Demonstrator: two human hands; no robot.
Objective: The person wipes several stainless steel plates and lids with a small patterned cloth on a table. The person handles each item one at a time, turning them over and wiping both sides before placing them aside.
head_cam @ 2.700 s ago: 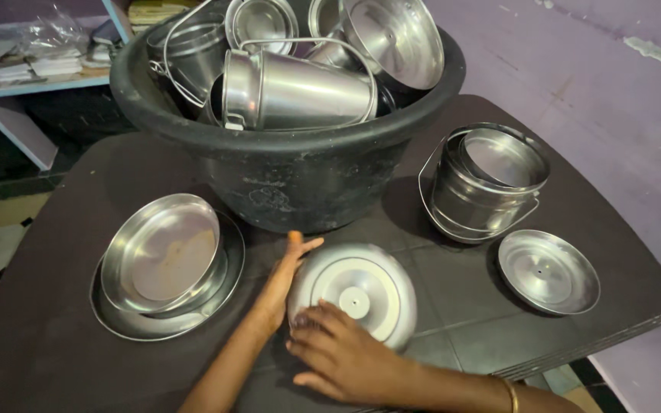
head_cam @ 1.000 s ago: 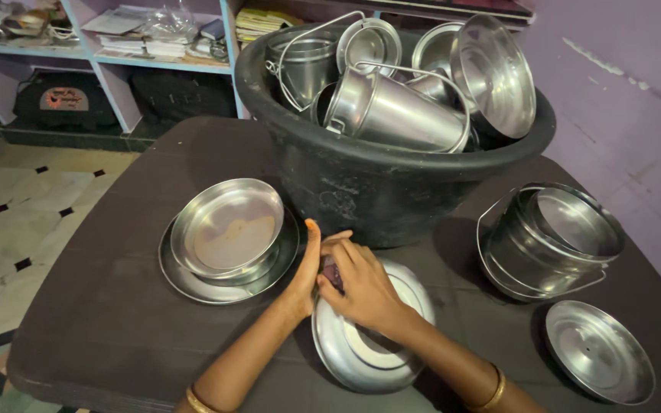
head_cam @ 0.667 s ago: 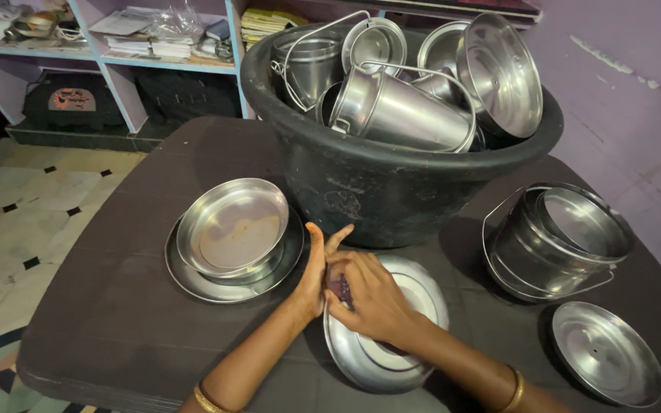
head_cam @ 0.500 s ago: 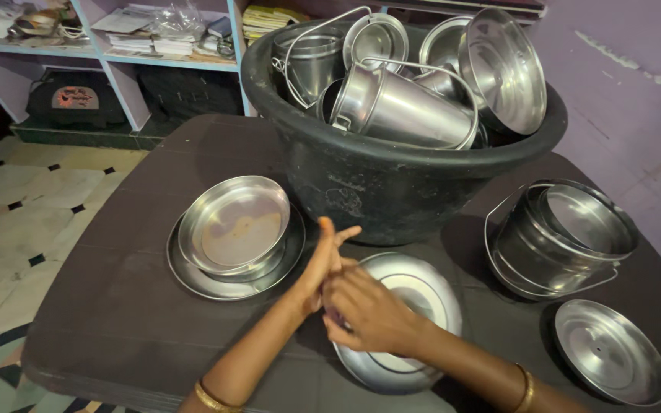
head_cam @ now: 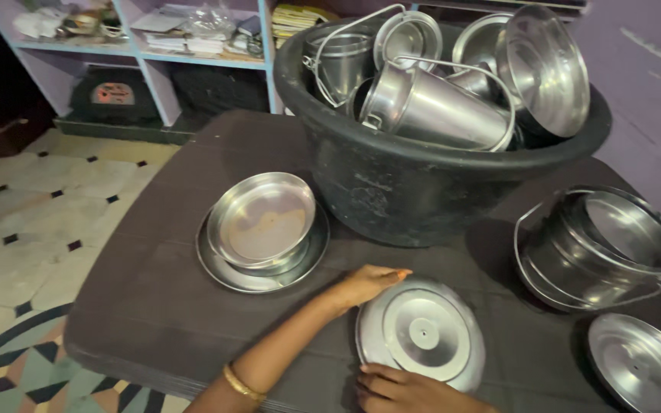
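A round steel lid [head_cam: 422,333] lies flat on the dark table [head_cam: 154,306] in front of me. My left hand [head_cam: 367,283] rests on the table at the lid's upper left rim, fingers together and touching the edge. My right hand [head_cam: 399,388] sits at the lid's lower edge, fingertips against the rim, partly cut off by the frame. Neither hand lifts the lid. Just behind it stands a big black tub [head_cam: 407,191] piled with several steel cans and lids.
A steel bowl on a steel plate [head_cam: 262,229] sits to the left. A steel pail with a bail handle [head_cam: 598,248] and another lid [head_cam: 640,367] are at the right. Shelves [head_cam: 154,53] with papers stand behind; a tiled floor [head_cam: 24,222] lies to the left.
Both hands were bunched together over the lid's left part. They have come apart, the left to the upper rim and the right to the lower rim, leaving the lid's top uncovered.
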